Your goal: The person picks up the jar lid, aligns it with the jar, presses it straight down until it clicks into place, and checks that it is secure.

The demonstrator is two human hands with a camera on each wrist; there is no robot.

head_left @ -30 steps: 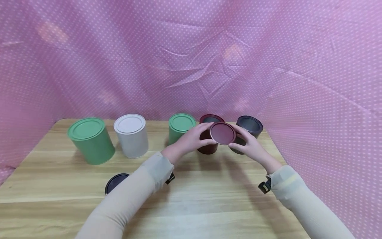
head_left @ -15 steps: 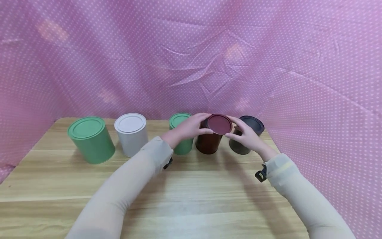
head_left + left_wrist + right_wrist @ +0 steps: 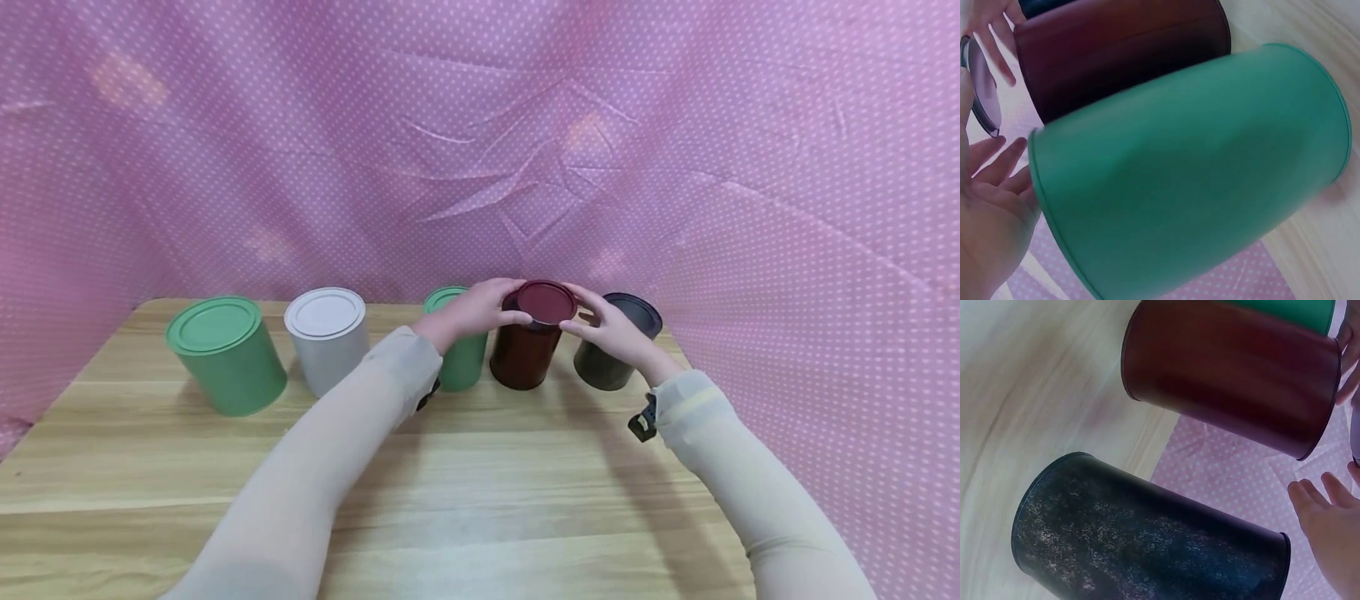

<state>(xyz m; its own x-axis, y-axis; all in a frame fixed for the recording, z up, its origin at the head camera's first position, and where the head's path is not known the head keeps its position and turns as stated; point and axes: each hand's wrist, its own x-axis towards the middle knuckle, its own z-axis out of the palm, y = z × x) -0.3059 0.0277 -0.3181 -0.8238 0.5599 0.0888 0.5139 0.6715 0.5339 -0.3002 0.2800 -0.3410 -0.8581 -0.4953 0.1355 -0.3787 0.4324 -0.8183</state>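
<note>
A dark red round lid (image 3: pixel 547 302) is held between both hands over the matching dark red can (image 3: pixel 525 360). My left hand (image 3: pixel 480 310) grips its left edge, thumb at the front and fingers behind; my right hand (image 3: pixel 611 332) does likewise on the right edge. In the left wrist view the lid (image 3: pixel 984 87) is a little apart from the can's rim. Just under my left hand stands a lidded green can (image 3: pixel 463 363). Beside my right hand is a dark speckled can (image 3: pixel 1141 531), its top seemingly without a lid in the head view.
Further left on the wooden table (image 3: pixel 487 500) stand a white lidded can (image 3: pixel 328 350) and a larger green lidded can (image 3: pixel 232 358). Pink dotted cloth (image 3: pixel 480 150) hangs behind and at the sides. The left sleeve (image 3: pixel 330 467) covers part of the table.
Both hands have carried the red lid away from me and slightly left, over the red can. The black lid seen on the table earlier is out of sight around the left arm.
</note>
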